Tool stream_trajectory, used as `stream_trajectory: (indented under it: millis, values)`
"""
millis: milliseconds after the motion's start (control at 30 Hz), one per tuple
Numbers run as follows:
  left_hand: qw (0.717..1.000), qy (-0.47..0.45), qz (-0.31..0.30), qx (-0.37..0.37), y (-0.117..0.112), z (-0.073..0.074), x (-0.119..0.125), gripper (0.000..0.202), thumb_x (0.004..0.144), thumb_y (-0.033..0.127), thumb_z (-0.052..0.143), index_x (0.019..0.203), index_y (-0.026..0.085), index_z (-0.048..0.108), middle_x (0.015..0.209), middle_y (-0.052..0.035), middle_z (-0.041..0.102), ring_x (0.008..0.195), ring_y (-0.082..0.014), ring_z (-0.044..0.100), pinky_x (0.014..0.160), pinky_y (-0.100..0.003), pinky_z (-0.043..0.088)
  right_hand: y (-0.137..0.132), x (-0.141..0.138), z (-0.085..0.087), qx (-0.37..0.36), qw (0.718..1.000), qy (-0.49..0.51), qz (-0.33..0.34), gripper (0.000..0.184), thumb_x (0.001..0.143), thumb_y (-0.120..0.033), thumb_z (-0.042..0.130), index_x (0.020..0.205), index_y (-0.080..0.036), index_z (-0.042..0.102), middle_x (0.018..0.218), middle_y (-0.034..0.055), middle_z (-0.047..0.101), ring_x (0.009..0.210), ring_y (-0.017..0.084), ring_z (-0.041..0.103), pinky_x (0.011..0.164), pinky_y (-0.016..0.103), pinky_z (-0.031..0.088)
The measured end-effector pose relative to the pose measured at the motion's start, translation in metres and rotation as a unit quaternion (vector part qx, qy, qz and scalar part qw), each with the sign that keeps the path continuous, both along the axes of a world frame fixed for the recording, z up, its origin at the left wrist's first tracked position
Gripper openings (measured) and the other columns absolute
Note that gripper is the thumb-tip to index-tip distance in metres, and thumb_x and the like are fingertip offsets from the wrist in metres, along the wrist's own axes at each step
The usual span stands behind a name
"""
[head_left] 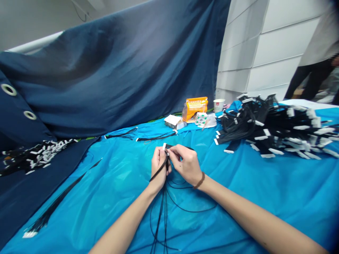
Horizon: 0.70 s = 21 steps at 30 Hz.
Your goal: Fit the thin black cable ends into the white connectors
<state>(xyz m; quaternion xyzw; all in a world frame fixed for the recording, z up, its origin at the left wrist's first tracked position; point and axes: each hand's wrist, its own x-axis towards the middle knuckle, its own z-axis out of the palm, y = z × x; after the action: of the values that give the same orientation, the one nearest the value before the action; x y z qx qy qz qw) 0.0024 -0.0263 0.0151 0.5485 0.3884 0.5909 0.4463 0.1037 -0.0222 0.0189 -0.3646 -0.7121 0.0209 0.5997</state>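
Near the middle of the blue sheet, my left hand (159, 165) is closed around a black wire harness (164, 197) with a white connector (164, 145) at its top end. Loose black wires hang from below that hand toward me and spread out in loops. My right hand (186, 163) touches the left, its thumb and index finger pinched beside the white connector. What exactly the pinch holds is small and partly hidden, though it seems to be one of the black wires. A brown band circles my right wrist.
A large heap of black cables with white connectors (278, 127) lies at right. Another connector pile (45, 155) sits far left, with a wire bundle (55, 203) nearer. Behind are an orange bag (196, 108), a small box (174, 121) and a paper cup (219, 105). A person (315, 60) stands back right.
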Motion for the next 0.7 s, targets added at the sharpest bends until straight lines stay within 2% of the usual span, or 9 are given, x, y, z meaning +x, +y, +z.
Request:
stream_trajectory:
  millis: [133, 233, 333, 400, 467, 533, 600, 700]
  values:
    - [1.0, 0.002, -0.002, -0.008, 0.001, 0.0, 0.001, 0.031, 0.08, 0.05, 0.04, 0.082, 0.019, 0.043, 0.041, 0.0093, 0.038, 0.027, -0.005, 0.032, 0.027, -0.015, 0.021, 0.002, 0.0, -0.002, -0.007, 1.0, -0.009, -0.009, 0.02, 0.084, -0.021, 0.046, 0.068, -0.016, 0.056, 0.06, 0.0, 0.057, 0.052, 0.009, 0.048, 0.054, 0.02, 0.036]
    - [0.999, -0.024, -0.01, -0.027, 0.006, 0.001, -0.001, 0.032, 0.078, 0.051, 0.043, 0.08, 0.019, 0.043, 0.041, 0.0094, 0.037, 0.027, -0.0052, 0.032, 0.027, -0.015, 0.021, 0.006, 0.002, -0.002, -0.003, 0.998, -0.056, -0.026, 0.017, 0.086, -0.022, 0.044, 0.08, -0.015, 0.059, 0.069, 0.0021, 0.059, 0.059, 0.01, 0.052, 0.058, 0.021, 0.039]
    - [0.996, -0.076, 0.002, -0.042, 0.014, 0.001, -0.009, 0.031, 0.075, 0.049, 0.049, 0.077, 0.019, 0.042, 0.044, 0.0091, 0.039, 0.029, -0.0052, 0.035, 0.029, -0.015, 0.025, 0.008, 0.006, 0.001, 0.059, 0.986, -0.144, -0.062, 0.021, 0.086, -0.022, 0.043, 0.1, -0.016, 0.058, 0.086, 0.0077, 0.06, 0.079, 0.016, 0.054, 0.068, 0.026, 0.043]
    - [0.992, -0.113, 0.016, -0.044, 0.02, 0.001, -0.016, 0.029, 0.074, 0.046, 0.053, 0.075, 0.018, 0.043, 0.047, 0.0086, 0.042, 0.031, -0.0053, 0.039, 0.032, -0.016, 0.031, 0.009, 0.008, 0.002, 0.13, 0.971, -0.189, -0.073, 0.023, 0.085, -0.02, 0.045, 0.104, -0.017, 0.058, 0.097, 0.0101, 0.059, 0.095, 0.021, 0.05, 0.078, 0.031, 0.042]
    - [0.986, -0.159, 0.033, -0.046, 0.026, 0.0, -0.022, 0.024, 0.072, 0.037, 0.057, 0.073, 0.017, 0.045, 0.052, 0.0071, 0.047, 0.037, -0.0047, 0.044, 0.037, -0.015, 0.035, 0.009, 0.009, 0.002, 0.197, 0.953, -0.227, -0.039, 0.021, 0.084, -0.016, 0.045, 0.1, -0.016, 0.059, 0.1, 0.0097, 0.058, 0.101, 0.022, 0.047, 0.083, 0.033, 0.041]
    - [0.974, -0.21, 0.06, -0.062, 0.03, 0.001, -0.026, 0.018, 0.071, 0.027, 0.06, 0.072, 0.015, 0.047, 0.054, 0.006, 0.049, 0.043, -0.004, 0.047, 0.042, -0.013, 0.036, 0.011, 0.008, 0.0, 0.231, 0.935, -0.268, 0.021, 0.018, 0.084, -0.014, 0.045, 0.094, -0.014, 0.06, 0.095, 0.0083, 0.06, 0.098, 0.02, 0.048, 0.082, 0.031, 0.042]
    - [0.961, -0.247, 0.085, -0.089, 0.032, 0.004, -0.027, 0.011, 0.071, 0.018, 0.059, 0.073, 0.014, 0.048, 0.055, 0.0053, 0.05, 0.047, -0.0039, 0.049, 0.044, -0.012, 0.037, 0.013, 0.007, -0.003, 0.228, 0.923, -0.303, 0.063, 0.018, 0.085, -0.014, 0.043, 0.091, -0.013, 0.06, 0.09, 0.0074, 0.06, 0.092, 0.018, 0.049, 0.076, 0.029, 0.044]
    - [0.949, -0.271, 0.099, -0.131, 0.032, 0.01, -0.025, 0.005, 0.073, 0.01, 0.053, 0.074, 0.013, 0.05, 0.055, 0.0038, 0.052, 0.046, -0.0046, 0.049, 0.043, -0.013, 0.036, 0.016, 0.007, -0.006, 0.2, 0.925, -0.316, 0.07, 0.02, 0.087, -0.015, 0.041, 0.095, -0.013, 0.058, 0.088, 0.0074, 0.06, 0.087, 0.016, 0.05, 0.072, 0.028, 0.045]
